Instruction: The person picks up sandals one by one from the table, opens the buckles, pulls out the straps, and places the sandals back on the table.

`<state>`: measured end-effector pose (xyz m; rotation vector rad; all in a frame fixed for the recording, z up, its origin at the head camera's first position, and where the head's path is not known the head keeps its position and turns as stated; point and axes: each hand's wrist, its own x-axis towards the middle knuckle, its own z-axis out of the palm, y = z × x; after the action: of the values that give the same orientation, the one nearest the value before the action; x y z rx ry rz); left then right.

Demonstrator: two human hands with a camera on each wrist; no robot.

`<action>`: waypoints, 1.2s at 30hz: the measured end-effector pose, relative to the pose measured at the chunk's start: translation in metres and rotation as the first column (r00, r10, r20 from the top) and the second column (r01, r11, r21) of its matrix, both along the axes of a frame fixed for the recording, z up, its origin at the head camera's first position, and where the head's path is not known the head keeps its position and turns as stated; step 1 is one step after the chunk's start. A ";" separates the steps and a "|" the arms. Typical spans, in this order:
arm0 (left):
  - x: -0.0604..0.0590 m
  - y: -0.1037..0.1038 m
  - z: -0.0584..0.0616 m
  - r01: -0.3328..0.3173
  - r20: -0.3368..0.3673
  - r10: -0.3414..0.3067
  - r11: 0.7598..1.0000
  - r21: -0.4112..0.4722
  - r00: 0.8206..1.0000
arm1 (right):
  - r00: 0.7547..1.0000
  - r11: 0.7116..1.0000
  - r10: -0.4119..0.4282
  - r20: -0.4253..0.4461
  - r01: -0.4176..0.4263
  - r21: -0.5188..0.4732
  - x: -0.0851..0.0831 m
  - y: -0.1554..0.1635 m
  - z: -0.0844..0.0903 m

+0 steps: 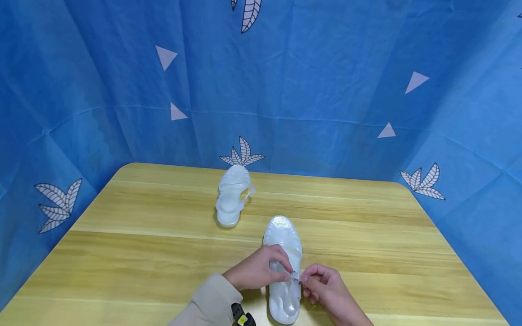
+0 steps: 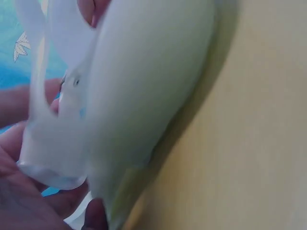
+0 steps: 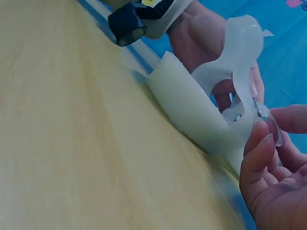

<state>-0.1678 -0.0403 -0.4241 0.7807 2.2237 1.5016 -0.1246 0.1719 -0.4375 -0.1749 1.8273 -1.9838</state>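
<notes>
A clear jelly sandal (image 1: 283,267) lies lengthwise on the wooden table (image 1: 142,253), heel toward me. My left hand (image 1: 257,267) curls over its ankle strap from the left. My right hand (image 1: 322,283) pinches the strap end and small buckle (image 1: 295,277) at the sandal's right side. In the right wrist view the strap (image 3: 235,57) arches up from the sole (image 3: 192,112), and my right fingertips (image 3: 261,139) pinch its end. The left wrist view is filled by the sandal's sole (image 2: 144,96) and strap (image 2: 57,134), blurred. A second matching sandal (image 1: 231,194) lies further back, untouched.
Blue cloth with leaf and triangle prints (image 1: 326,81) walls in the table on three sides. A beige sleeve (image 1: 208,303) covers my left forearm, with a black wrist device (image 1: 242,317) on it.
</notes>
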 end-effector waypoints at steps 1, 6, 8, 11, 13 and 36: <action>0.000 0.001 -0.001 -0.008 0.014 0.008 1.000 0.029 1.000 | 1.000 1.000 0.014 0.007 -0.014 -0.014 0.000 0.001 0.000; -0.001 0.003 -0.009 -0.035 0.076 0.025 0.990 0.140 0.997 | 0.998 0.997 0.056 0.020 -0.055 -0.059 0.000 0.002 0.001; -0.002 0.003 -0.012 -0.033 0.084 0.019 0.986 0.162 0.996 | 0.998 0.996 0.063 0.019 -0.061 -0.069 0.000 0.002 0.001; -0.003 0.003 -0.017 -0.023 0.080 0.008 0.982 0.188 0.997 | 0.997 0.994 0.074 0.021 -0.072 -0.084 0.000 0.002 0.000; -0.004 0.004 -0.020 -0.019 0.070 0.004 0.978 0.206 0.998 | 0.996 0.991 0.084 0.015 -0.082 -0.101 0.000 0.002 -0.001; -0.002 0.011 -0.023 -0.069 0.105 0.048 0.976 0.208 0.993 | 0.999 0.995 0.014 0.040 -0.009 -0.104 -0.004 -0.004 -0.004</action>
<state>-0.1696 -0.0295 -0.4469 0.6899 2.0544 1.7875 -0.1281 0.1675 -0.4412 -0.1749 1.6955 -2.0607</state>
